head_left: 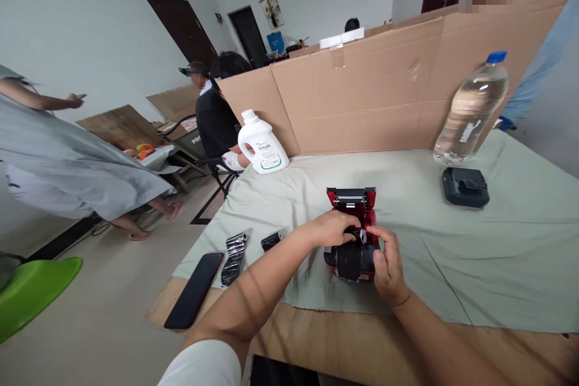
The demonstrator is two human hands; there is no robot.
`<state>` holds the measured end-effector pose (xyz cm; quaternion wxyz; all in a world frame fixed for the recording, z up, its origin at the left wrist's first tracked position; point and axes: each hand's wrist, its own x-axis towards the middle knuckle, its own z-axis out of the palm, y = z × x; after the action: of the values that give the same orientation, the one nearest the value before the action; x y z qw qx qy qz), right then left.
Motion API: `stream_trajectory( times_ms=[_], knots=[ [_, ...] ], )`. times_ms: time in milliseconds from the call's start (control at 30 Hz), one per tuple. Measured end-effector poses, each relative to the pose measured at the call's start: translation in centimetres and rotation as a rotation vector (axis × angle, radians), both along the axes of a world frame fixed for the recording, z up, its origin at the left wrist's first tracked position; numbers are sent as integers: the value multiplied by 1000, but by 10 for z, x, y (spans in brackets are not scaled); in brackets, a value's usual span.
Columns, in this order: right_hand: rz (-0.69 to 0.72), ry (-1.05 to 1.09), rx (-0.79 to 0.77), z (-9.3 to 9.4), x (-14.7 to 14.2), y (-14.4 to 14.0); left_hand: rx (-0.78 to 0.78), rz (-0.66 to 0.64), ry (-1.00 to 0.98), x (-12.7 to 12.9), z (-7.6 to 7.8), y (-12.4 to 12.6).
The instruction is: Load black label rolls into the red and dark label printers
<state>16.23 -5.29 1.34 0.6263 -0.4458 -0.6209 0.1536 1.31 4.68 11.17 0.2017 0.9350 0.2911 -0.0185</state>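
Both hands on red printer [351,235], lid open toward 12. Left hand [332,228] and right hand [385,260] fingers pinch black roll [359,234] between them, axis 9–3.

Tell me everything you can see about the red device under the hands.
The red device is small, glossy red and black, plastic by its look. Its lid stands open at the far end, showing a roller bar. It rests on the pale cloth, near the table's front edge. The left hand and right hand both grip it, fingers at a small black roll inside.
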Motion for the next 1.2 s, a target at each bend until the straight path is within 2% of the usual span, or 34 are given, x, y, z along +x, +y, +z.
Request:
stream_trajectory(
  times_ms=[300, 400, 533, 667, 733, 867, 1033, 1133, 1200],
  knots=[
    [0, -9, -8, 2, 0, 0, 43, 15, 98, 8, 3, 1],
    [2, -8, -10, 1, 0, 0, -16, 23, 13, 2, 4, 2],
    [4, -15, 16, 1, 1, 1, -47, 108, -158, -11, 3, 1],
    [8, -142, 92, 5, 5, 2, -48, 199, -272, -22, 0, -8],
    [11, -223, 136, 8, 8, 2, -39, 199, -318, -24, -2, -17],
    [-1, -288, 222, 14, 12, 1, 81, 108, -336, -28, -10, -44],
    [-16, -336, 310, 20, 9, -3, 258, 129, -421, -35, -29, -73],
    [-26, -358, 349, 21, 7, -4, 331, 164, -539, -39, -32, -73],
    [-24, -363, 355, 22, 6, -5, 382, 256, -613, -38, -27, -63]
  ],
)
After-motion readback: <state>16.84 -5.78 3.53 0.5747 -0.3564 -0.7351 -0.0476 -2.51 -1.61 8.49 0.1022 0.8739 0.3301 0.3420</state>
